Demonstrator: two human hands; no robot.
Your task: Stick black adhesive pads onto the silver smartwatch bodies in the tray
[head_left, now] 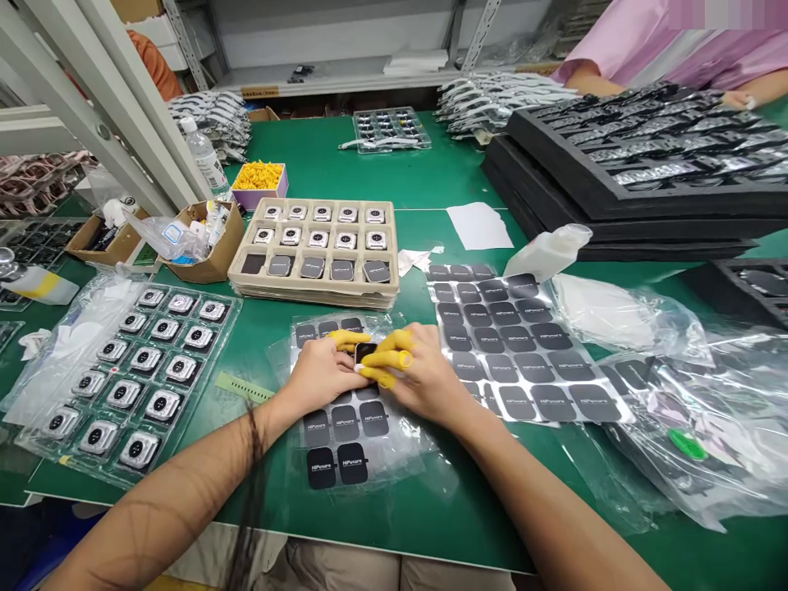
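Note:
Over a sheet of black square stickers (345,423), my left hand (326,365) and my right hand (415,373) meet with fingers closed round a small watch case (365,353). Its dark screen faces up between the fingertips, partly covered by them. Yellow finger cots sheathe several of my fingers. Just behind stands a beige tray (311,289) with watch cases in two rows and black-covered squares in the front row. To the left lies a clear plastic tray (190,402) of watch cases, backs up.
Another sticker sheet (517,345) lies on the right, near a white bottle (547,253) and plastic bags (714,443). Black foam trays (566,180) are stacked behind. A cardboard box (215,254), a box of yellow finger cots (261,180) and a green ruler (243,386) are leftward. A pink-sleeved person (646,41) sits opposite.

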